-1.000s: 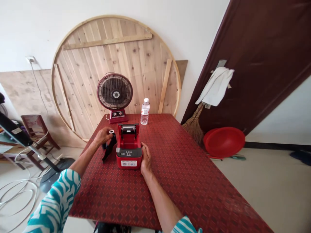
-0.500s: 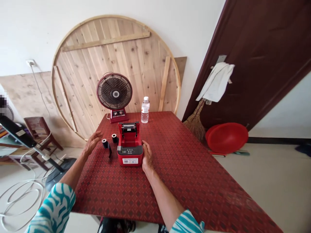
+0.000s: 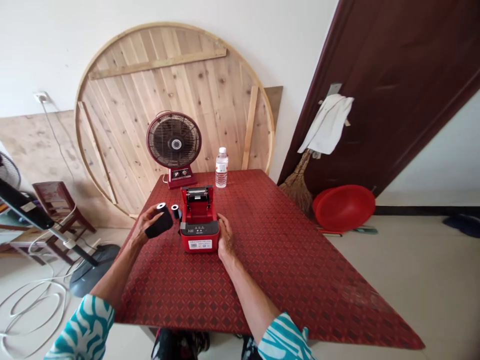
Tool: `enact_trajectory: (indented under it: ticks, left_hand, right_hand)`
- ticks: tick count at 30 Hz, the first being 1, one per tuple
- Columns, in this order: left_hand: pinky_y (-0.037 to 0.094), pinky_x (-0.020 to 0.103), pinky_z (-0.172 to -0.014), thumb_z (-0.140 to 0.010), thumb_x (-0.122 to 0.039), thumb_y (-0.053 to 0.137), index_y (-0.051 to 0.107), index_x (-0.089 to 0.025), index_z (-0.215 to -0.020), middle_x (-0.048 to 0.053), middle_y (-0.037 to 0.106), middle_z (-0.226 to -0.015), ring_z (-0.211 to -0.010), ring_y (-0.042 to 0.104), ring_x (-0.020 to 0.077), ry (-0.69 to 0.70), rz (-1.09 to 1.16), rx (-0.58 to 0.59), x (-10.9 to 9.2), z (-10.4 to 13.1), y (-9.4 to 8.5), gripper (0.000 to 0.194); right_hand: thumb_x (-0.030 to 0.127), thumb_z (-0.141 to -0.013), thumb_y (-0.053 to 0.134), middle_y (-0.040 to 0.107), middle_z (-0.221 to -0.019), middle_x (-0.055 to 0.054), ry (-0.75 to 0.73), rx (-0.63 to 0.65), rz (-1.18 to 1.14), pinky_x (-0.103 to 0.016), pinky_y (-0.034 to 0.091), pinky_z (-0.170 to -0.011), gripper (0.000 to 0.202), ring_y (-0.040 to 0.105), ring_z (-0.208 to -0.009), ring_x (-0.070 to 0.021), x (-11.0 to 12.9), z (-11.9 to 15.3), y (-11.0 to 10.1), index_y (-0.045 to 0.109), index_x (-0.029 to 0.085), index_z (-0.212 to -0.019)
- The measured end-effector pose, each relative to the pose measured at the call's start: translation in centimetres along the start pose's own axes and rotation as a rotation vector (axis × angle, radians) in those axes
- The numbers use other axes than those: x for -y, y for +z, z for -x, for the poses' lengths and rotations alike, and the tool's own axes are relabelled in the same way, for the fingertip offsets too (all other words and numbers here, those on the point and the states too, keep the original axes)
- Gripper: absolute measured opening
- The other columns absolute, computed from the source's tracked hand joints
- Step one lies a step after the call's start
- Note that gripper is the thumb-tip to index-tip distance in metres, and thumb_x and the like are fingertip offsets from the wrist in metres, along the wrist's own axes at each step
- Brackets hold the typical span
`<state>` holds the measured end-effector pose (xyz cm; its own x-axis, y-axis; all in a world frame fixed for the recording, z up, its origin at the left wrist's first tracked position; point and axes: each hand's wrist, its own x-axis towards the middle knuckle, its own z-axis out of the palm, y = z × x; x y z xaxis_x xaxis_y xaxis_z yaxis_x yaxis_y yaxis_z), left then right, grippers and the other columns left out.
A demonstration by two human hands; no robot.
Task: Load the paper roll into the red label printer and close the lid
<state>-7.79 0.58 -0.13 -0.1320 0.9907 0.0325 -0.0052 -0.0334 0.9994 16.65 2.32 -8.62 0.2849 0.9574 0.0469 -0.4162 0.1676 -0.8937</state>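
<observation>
My left hand [image 3: 144, 223] pinches a black ribbon roll [image 3: 162, 223] with a white core, its loose black end hanging down, just above the table's left side. A second black ribbon roll [image 3: 175, 212] stands close by, left of the printer. The red label printer [image 3: 199, 245] sits on the table with its lid raised and its inner compartment exposed. Against the printer's right side, my right hand [image 3: 225, 239] is curled, steadying it. The far ends of its fingers are partly hidden by the printer.
A dark-red fan [image 3: 174, 145] and a water bottle [image 3: 221, 169] stand at the far end of the patterned red table [image 3: 270, 260]. A round wooden panel [image 3: 150, 95] leans on the wall. On the right are a broom [image 3: 299, 187] and red basin [image 3: 345, 207]; left, a chair [image 3: 60, 205].
My left hand has taken hold of the left ribbon roll and lifted it off the table. My right hand stays on the printer's side. The view has shifted slightly.
</observation>
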Motion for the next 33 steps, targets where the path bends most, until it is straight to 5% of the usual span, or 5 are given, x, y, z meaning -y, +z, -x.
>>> enact_trajectory:
  ticks: [5,11,18,26,33]
  left_hand:
    - [0.050,0.033,-0.093,-0.073,-0.036,0.075,0.066,-0.021,-0.118,0.006,0.073,-0.107,-0.100,0.066,0.0233,0.322,-0.472,0.316,-4.3,0.0,5.9,0.048]
    - [0.050,0.026,-0.082,-0.074,-0.015,0.067,0.072,-0.021,-0.102,0.004,0.075,-0.100,-0.093,0.068,0.0202,0.310,-1.159,0.574,-5.2,-3.2,10.5,0.029]
    - [0.046,0.021,-0.063,-0.068,-0.010,0.067,0.075,-0.020,-0.094,0.002,0.076,-0.086,-0.077,0.068,0.0184,0.208,-1.366,0.761,-5.9,-5.3,11.6,0.029]
    - [0.049,0.027,-0.086,-0.079,-0.017,0.058,0.067,-0.020,-0.113,0.005,0.072,-0.105,-0.097,0.066,0.0194,0.427,-1.026,0.632,-5.7,-3.4,9.4,0.036]
    - [0.047,0.028,-0.083,-0.073,-0.012,0.064,0.074,-0.022,-0.099,0.008,0.074,-0.107,-0.099,0.066,0.0240,0.449,-1.330,0.749,-4.8,-4.6,10.6,0.030]
  right_hand:
    - [0.053,-0.076,0.059,0.071,-0.114,-0.006,-0.006,0.017,-0.020,-0.037,0.046,-0.091,0.048,0.063,-0.103,-0.0231,-0.1,-0.1,0.0,0.066,0.022,-0.110]
    - [0.048,-0.073,0.062,0.071,-0.114,-0.007,-0.014,-0.006,-0.052,-0.037,0.046,-0.093,0.044,0.062,-0.105,-0.0229,-0.2,-0.1,0.0,0.068,0.021,-0.107]
    - [0.048,-0.074,0.061,0.071,-0.110,-0.006,0.025,0.010,-0.053,-0.036,0.048,-0.088,0.044,0.064,-0.100,-0.0227,0.1,0.1,0.2,0.067,0.021,-0.108]
    - [0.047,-0.076,0.059,0.071,-0.111,-0.005,-0.004,0.010,-0.027,-0.036,0.048,-0.089,0.040,0.063,-0.101,-0.0224,0.2,0.1,0.2,0.068,0.022,-0.106]
    - [0.047,-0.077,0.058,0.071,-0.113,-0.006,0.003,0.018,-0.018,-0.037,0.048,-0.091,0.042,0.063,-0.102,-0.0226,0.0,0.0,0.1,0.067,0.022,-0.108]
